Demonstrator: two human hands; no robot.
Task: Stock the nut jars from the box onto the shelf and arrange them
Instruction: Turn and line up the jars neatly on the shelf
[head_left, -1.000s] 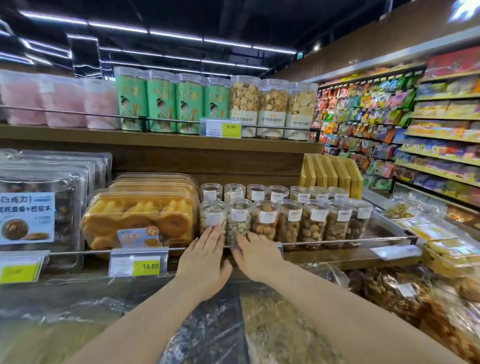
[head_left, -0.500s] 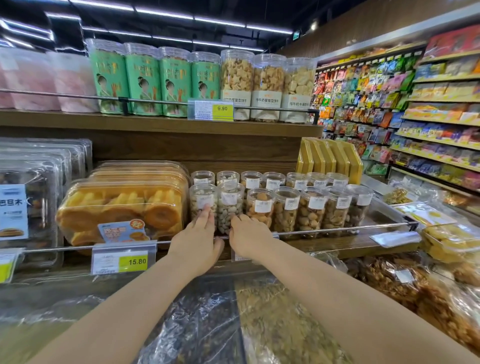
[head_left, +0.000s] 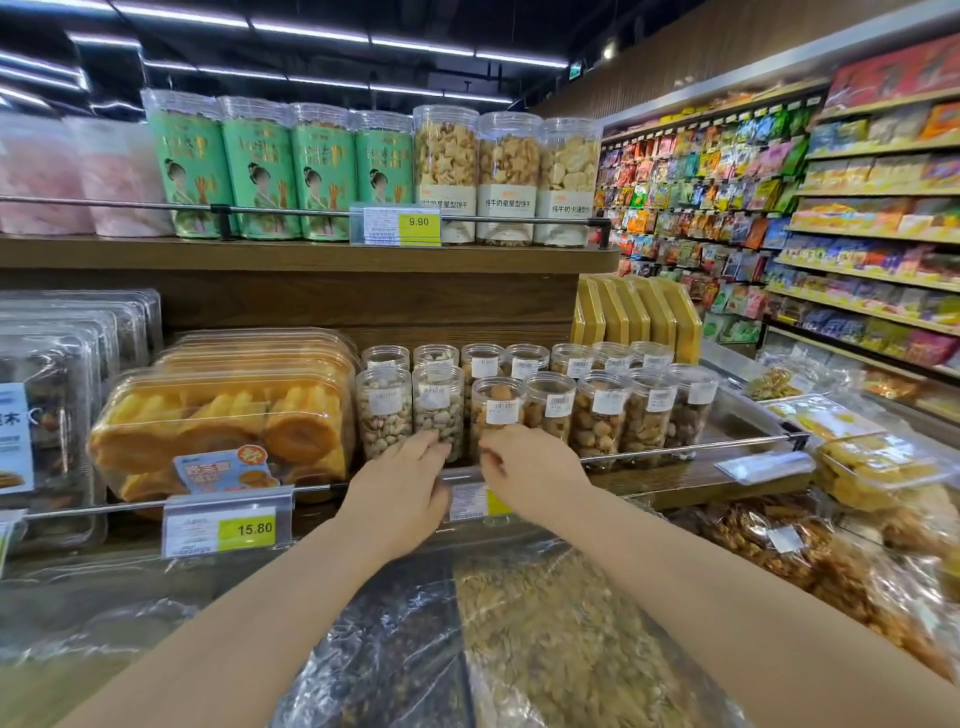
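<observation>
Clear nut jars (head_left: 437, 410) on shelf (head_left: 691, 470), left hand (head_left: 402, 493) and right hand (head_left: 524, 465) loosely curled at their bases.

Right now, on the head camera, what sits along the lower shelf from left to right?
Dark clamshell packs → orange pastry boxes → nut jars, with left hand and right hand at their front → yellow packets.

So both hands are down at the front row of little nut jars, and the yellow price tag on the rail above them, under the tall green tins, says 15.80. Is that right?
Not quite. In the head view the price tag under the green tins reads 9.90. Both the left hand and the right hand are indeed at the front row of nut jars.
</observation>
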